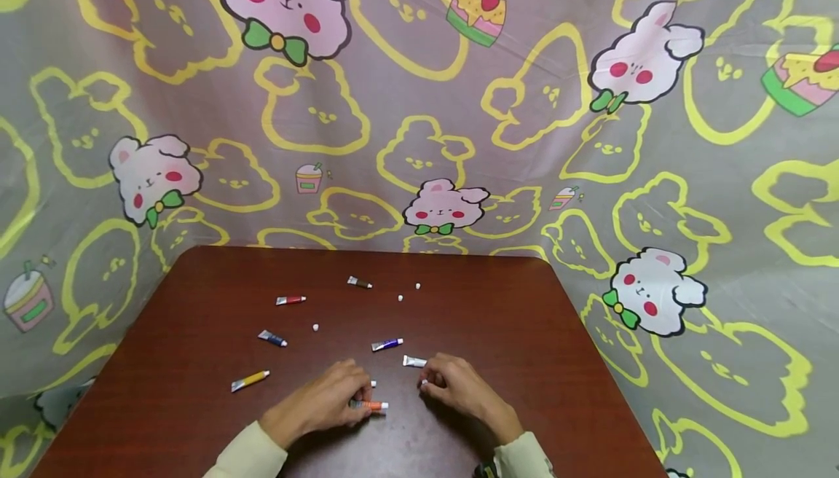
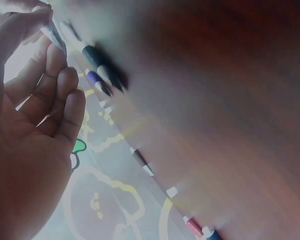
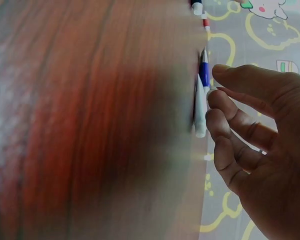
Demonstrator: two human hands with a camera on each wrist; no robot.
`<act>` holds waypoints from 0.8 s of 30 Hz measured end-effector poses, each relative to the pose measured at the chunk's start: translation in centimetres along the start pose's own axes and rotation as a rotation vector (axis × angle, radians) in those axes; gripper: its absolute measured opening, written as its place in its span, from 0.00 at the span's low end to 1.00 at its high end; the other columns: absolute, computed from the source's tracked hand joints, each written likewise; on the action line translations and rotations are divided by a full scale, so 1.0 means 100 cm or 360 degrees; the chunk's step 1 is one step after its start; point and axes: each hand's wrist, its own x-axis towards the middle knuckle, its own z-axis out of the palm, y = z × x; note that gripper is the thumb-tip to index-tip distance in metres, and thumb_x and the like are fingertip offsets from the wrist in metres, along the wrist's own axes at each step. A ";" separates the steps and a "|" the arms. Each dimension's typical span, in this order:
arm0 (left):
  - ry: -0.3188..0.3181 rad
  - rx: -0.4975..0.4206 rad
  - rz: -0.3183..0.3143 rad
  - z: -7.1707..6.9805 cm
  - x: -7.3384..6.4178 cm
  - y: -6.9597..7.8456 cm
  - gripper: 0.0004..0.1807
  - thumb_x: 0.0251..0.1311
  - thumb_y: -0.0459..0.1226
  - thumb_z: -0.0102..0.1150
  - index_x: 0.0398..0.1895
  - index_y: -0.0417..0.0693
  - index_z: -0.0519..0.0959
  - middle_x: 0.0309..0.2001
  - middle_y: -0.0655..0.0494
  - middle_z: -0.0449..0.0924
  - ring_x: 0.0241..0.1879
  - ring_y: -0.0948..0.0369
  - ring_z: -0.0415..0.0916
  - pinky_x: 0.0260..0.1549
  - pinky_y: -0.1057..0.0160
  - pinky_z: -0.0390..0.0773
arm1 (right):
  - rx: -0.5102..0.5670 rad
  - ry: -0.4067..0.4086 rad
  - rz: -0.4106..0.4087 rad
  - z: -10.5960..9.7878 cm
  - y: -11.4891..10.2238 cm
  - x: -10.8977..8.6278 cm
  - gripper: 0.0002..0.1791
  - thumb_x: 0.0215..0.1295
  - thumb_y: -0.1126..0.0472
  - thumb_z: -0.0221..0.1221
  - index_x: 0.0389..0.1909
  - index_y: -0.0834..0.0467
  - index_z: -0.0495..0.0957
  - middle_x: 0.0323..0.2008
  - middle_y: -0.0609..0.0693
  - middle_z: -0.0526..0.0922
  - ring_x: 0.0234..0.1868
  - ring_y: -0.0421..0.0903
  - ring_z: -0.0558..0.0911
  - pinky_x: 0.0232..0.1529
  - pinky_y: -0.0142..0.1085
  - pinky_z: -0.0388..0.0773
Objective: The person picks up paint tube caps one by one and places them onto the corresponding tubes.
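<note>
My left hand [image 1: 331, 396] pinches an orange paint tube [image 1: 372, 406] low over the table; its pale end [image 2: 54, 39] shows between thumb and index finger in the left wrist view. Just beyond that hand lies a dark tube [image 2: 96, 59], whose white cap [image 1: 373, 384] peeks past the fingers in the head view. My right hand [image 1: 459, 388] has its fingers curled, with a small white cap [image 1: 424, 382] between thumb and index fingertip. Right behind those fingers lies a white tube [image 1: 413, 361], its cap end hidden. A purple tube [image 1: 387, 345] lies farther back.
On the left half of the table [image 1: 524, 318] lie a yellow tube [image 1: 250, 381], a blue tube [image 1: 272, 338] and a red tube [image 1: 290, 300]. A brown tube [image 1: 359, 283] lies at the back. Loose white caps [image 1: 315, 327] are scattered about. A patterned curtain [image 1: 419, 99] hangs around the table.
</note>
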 end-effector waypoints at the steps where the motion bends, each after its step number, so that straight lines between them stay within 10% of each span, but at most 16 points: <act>1: -0.0004 0.0009 -0.0008 -0.001 0.001 -0.001 0.13 0.53 0.43 0.80 0.32 0.58 0.81 0.30 0.72 0.77 0.37 0.70 0.68 0.39 0.66 0.72 | -0.0010 0.0005 -0.0006 0.000 -0.001 0.000 0.04 0.68 0.63 0.72 0.39 0.53 0.86 0.32 0.41 0.82 0.34 0.35 0.80 0.38 0.26 0.76; 24: 0.0049 0.0065 -0.0069 -0.022 0.024 -0.006 0.12 0.56 0.42 0.81 0.34 0.56 0.82 0.32 0.67 0.80 0.38 0.67 0.71 0.41 0.62 0.76 | -0.0100 0.0091 -0.0037 -0.006 -0.020 0.021 0.05 0.69 0.61 0.71 0.43 0.53 0.87 0.39 0.44 0.89 0.40 0.35 0.82 0.45 0.32 0.82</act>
